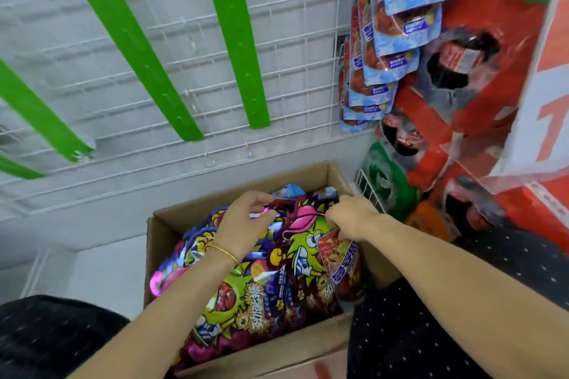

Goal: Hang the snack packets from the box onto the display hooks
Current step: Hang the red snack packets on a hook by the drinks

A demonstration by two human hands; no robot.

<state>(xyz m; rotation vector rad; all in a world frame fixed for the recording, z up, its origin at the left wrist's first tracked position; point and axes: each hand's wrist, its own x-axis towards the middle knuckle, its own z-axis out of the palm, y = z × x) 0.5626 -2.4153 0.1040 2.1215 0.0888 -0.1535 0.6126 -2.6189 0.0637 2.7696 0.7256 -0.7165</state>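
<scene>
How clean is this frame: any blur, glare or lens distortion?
Head view: the wide-angle lens bows the wire grid and green strips; blur smears the red packs at right; glare flashes on the foil snack packets in the cardboard box.

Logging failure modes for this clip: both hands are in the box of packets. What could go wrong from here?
1. The packets lie overlapped and glossy. The right hand seems to pinch the top packet only at its edge, so the grip may slip or a neighbour may lift along.
2. A red packet stands wedged against the box wall beneath that hand and could get dragged out too.
</scene>
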